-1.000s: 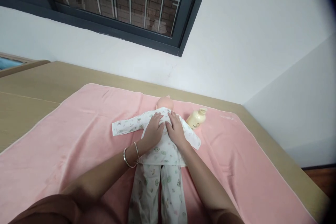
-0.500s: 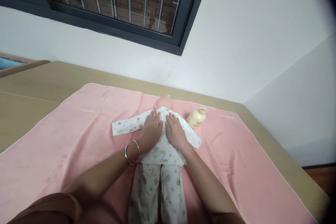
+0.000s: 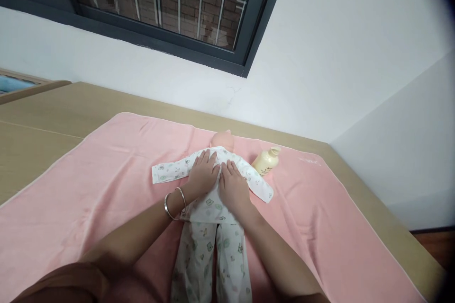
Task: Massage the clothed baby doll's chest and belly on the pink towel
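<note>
Both grips are released: the left hand (image 3: 202,173) and the right hand (image 3: 232,187) lie flat, palms down and side by side, on the chest of the doll (image 3: 213,199), grasping nothing. The doll, in printed pyjamas, lies on its back directly under them on the pink towel (image 3: 106,175), its head away from the person. A cream bottle (image 3: 266,161) lies just beside its shoulder on the worktop (image 3: 42,118).

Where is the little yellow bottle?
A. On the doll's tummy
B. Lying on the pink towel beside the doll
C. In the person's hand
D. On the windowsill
B. The yellow bottle lies on the pink towel, next to the doll; both hands rest flat on the doll's top.
</note>
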`<state>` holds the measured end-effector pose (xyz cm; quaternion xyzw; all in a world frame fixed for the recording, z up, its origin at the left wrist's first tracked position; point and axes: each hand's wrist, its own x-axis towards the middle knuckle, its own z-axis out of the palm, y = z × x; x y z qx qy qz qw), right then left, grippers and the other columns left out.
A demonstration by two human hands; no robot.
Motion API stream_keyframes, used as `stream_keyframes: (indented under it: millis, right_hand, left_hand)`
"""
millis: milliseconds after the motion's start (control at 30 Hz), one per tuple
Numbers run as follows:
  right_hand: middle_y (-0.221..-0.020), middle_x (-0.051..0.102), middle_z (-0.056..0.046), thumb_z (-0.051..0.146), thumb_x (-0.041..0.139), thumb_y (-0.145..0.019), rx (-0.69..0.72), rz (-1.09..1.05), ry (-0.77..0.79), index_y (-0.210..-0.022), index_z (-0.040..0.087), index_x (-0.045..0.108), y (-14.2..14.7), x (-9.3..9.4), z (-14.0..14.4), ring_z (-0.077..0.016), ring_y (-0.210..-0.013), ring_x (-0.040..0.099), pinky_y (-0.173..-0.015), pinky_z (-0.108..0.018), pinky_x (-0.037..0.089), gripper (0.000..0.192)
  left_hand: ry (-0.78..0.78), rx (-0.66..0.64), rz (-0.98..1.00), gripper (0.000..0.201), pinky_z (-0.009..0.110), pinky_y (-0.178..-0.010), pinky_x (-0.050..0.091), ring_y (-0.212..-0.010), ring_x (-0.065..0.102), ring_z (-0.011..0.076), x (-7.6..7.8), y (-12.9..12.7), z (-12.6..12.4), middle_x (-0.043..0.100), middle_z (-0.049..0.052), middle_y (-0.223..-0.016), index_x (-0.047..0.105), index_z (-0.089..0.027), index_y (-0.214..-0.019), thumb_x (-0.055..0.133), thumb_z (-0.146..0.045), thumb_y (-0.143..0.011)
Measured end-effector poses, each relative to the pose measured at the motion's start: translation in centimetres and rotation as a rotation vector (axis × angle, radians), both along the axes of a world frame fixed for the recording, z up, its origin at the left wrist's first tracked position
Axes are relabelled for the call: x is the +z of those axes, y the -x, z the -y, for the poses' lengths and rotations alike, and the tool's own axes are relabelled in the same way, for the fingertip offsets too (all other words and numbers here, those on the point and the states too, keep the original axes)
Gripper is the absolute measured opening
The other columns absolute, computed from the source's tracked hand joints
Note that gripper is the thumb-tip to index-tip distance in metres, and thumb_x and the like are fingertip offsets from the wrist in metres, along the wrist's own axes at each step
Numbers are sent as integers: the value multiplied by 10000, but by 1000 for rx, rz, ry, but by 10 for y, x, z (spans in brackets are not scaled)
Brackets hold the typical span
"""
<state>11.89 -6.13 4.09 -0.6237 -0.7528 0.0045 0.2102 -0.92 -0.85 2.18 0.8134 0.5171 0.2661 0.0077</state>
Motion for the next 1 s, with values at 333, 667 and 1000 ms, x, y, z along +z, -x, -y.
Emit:
stream_keyframes:
  millis: [333, 667, 1000]
  right_hand:
    - [-1532, 350, -115, 328, 350, -993, 62, -277, -66, -1431, 127, 466, -31, -18, -34, -249, -1454, 250, -1195, -510, 198, 495]
    - [-1497, 409, -126, 328, 342, -990, -11, -363, -103, -1390, 101, 510, -17, -19, -25, -231, -1442, 282, -1196, -480, 206, 489]
    - [-1512, 386, -120, 339, 403, -970, 29, -344, -54, -1370, 137, 535, -30, -11, -36, -223, -1446, 273, -1193, -467, 205, 466]
  left_hand:
    - [-14, 36, 64, 504, 531, -1166, 284, -1435, 316, 328, -7, -7, 5, 408, 192, -1504, 434, -97, -1418, 350, -314, -971]
    - [26, -31, 88, 510, 540, -1152, 304, -1424, 331, 319, -5, 3, -6, 396, 187, -1510, 421, -108, -1423, 348, -332, -970]
    - [36, -17, -115, 471, 495, -1064, 407, -1344, 449, 343, 11, -5, 21, 535, 255, -1367, 499, -24, -1347, 349, -211, -941]
